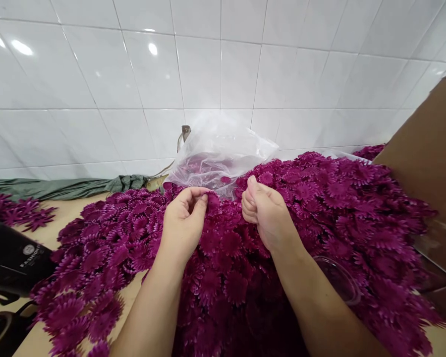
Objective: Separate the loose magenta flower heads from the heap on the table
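My left hand (183, 218) is closed in a pinch, with thumb and forefinger on the edge of a magenta artificial flower petal piece (213, 201). To the right, apart from it, my right hand (270, 215) is closed with its fingers curled and the thumb pressed on top. Whatever may lie inside those right fingers is hidden or too small to make out. Both hands hover over a wide heap of magenta flower pieces (232, 243), flat rounds with jagged edges. Just beyond the hands lies a clear plastic bag (226, 141) with more magenta pieces showing through it.
A brown cardboard box (427, 134) stands at the right. Within the heap sits a clear round plastic container (351, 287). At the left are a black cylinder with lettering (15, 258) and a dark cup-like object (0, 329). Green cloth (67, 187) runs along the tiled wall (152, 79).
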{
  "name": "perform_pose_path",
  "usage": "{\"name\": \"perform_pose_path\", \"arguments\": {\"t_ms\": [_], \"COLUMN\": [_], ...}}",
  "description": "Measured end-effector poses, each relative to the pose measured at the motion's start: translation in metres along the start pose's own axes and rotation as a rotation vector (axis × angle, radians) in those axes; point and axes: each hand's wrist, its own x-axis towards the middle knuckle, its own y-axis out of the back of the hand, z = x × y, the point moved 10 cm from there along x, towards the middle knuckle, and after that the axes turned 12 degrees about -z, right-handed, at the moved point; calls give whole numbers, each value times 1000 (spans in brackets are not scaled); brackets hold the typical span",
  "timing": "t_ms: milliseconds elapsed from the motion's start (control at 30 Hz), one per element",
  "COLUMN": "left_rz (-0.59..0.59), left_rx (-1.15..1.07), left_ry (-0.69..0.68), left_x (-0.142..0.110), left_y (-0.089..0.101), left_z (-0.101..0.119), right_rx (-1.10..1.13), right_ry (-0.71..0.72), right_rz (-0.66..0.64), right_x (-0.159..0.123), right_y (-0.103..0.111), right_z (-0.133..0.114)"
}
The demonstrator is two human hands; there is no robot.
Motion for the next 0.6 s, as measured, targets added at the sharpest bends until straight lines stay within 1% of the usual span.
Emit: {"name": "perform_pose_path", "arguments": {"t_ms": [67, 167, 300, 400, 500, 600], "left_rz": [-16, -42, -60, -66, -82, -79], "left_rx": [22, 64, 97, 100, 99, 145], "left_ry": [-8, -26, -52, -51, -38, -45], "left_x": [-1, -2, -3, -3, -3, -4], "left_y": [-4, -9, -12, -12, -14, -13], "left_z": [3, 9, 12, 11, 8, 9], "right_rx": [66, 106, 87, -32, -190, -307], "right_ry": [-11, -25, -33, -31, -67, -15], "right_rz": [-12, -45, -98, -125, -125, -82], "right_x": [-1, -2, -1, 1, 1, -1], "right_y": [-5, -14, -20, -19, -17, -11], "right_z": [2, 4, 6, 5, 6, -2]}}
